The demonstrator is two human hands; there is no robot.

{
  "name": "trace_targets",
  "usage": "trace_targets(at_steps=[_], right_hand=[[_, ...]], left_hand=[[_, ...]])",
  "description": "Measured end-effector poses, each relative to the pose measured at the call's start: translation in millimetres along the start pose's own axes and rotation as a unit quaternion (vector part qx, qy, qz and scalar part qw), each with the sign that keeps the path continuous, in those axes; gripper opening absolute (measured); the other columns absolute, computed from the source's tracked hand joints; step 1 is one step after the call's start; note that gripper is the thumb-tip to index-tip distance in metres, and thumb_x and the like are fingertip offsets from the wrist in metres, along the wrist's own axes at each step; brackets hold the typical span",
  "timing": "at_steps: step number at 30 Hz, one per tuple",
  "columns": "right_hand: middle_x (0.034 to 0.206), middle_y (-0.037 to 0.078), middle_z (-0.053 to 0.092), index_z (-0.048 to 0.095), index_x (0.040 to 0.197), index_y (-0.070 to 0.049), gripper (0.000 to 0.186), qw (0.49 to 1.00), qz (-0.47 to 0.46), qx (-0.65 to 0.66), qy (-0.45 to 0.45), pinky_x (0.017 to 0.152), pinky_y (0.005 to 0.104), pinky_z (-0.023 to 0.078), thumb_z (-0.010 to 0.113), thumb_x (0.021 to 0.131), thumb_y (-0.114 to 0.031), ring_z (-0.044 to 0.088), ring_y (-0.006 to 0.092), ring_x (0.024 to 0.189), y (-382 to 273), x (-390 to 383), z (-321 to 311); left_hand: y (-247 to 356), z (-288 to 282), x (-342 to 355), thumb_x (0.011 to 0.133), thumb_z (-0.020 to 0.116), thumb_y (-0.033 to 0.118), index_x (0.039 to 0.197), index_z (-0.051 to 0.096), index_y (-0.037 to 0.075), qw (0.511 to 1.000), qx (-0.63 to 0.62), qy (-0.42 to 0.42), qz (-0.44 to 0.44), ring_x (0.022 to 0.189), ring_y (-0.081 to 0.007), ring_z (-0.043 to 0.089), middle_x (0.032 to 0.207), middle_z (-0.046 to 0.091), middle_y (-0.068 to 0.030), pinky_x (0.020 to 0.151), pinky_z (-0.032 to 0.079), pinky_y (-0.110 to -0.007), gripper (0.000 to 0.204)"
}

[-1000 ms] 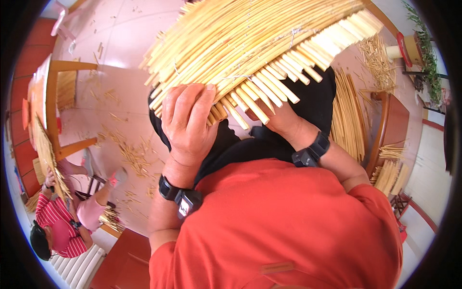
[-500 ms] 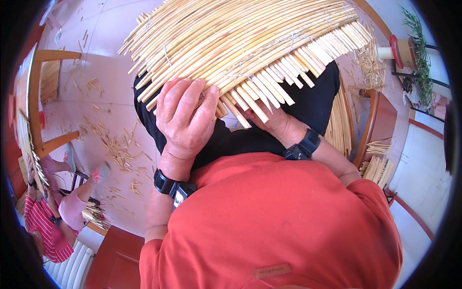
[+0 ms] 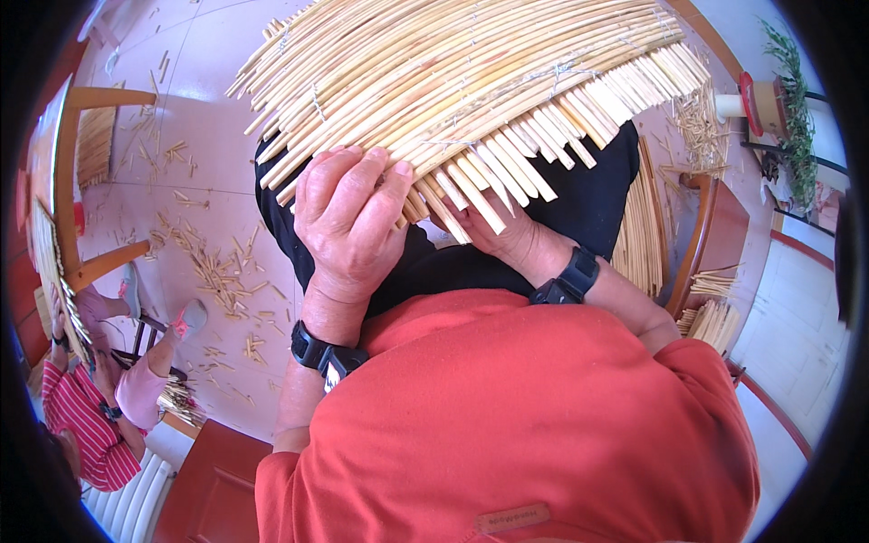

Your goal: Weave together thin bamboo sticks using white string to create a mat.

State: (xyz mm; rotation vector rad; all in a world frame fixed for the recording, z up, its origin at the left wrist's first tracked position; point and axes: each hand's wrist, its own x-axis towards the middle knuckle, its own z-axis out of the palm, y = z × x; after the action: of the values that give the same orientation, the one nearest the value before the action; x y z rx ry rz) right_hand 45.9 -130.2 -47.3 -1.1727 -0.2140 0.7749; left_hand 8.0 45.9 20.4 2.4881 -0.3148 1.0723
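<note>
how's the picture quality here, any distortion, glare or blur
Head view: strong fisheye, with a black rim and the floor tiles bending; bright even daylight, slightly washed out on the reed mat; left hand and right hand sharp, only the edges soft.

Pale yellow reed mat (image 3: 471, 81), orange-red shirt (image 3: 543, 425), black wristbands (image 3: 321, 353), pink-and-red striped top (image 3: 86, 434)

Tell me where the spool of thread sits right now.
In the head view the spool of thread stands at the far upper right, beyond the reed mat, next to the green plant and above the wooden chair.
</note>
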Motion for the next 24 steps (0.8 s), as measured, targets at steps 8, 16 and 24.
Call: trace_targets(at_steps=[8,16,24], right_hand=[[0.118,0.006,0.054,0.049,0.127,-0.010,0.038,0.985,-0.001,0.169,-0.031,0.086,0.0288,0.050,0.051,0.097,-0.032,0.055,0.0138,0.106,1.3,3.7,-5.4],[0.089,-0.001,0.055,0.057,0.111,-0.010,0.024,0.988,-0.006,0.156,0.014,0.055,0.0195,0.045,0.059,0.093,-0.027,0.052,0.0034,0.074,5.2,13.2,-3.0],[0.097,0.006,0.056,0.057,0.111,-0.008,0.025,0.849,-0.261,-0.460,0.017,0.073,0.0336,0.049,0.061,0.087,-0.015,0.055,0.0184,0.086,12.6,16.2,-14.2]], left_hand=[[3.3,1.1,0.6,0.060,0.066,0.003,0.085,0.068,0.008,1.000,0.002,-0.004,-0.003,0.086,-0.0237,0.061,0.092,0.065,-0.0068,0.079,0.050,-0.039,0.026],[8.1,-3.8,1.5,0.050,0.075,-0.001,0.089,0.068,0.008,0.999,-0.002,-0.035,-0.021,0.089,-0.0284,0.062,0.093,0.066,-0.0081,0.080,0.051,-0.038,0.041],[9.4,-0.8,1.0,0.057,0.066,0.001,0.087,0.069,0.009,1.000,0.002,-0.012,-0.008,0.087,-0.0242,0.060,0.092,0.064,-0.0065,0.080,0.050,-0.038,0.031]])
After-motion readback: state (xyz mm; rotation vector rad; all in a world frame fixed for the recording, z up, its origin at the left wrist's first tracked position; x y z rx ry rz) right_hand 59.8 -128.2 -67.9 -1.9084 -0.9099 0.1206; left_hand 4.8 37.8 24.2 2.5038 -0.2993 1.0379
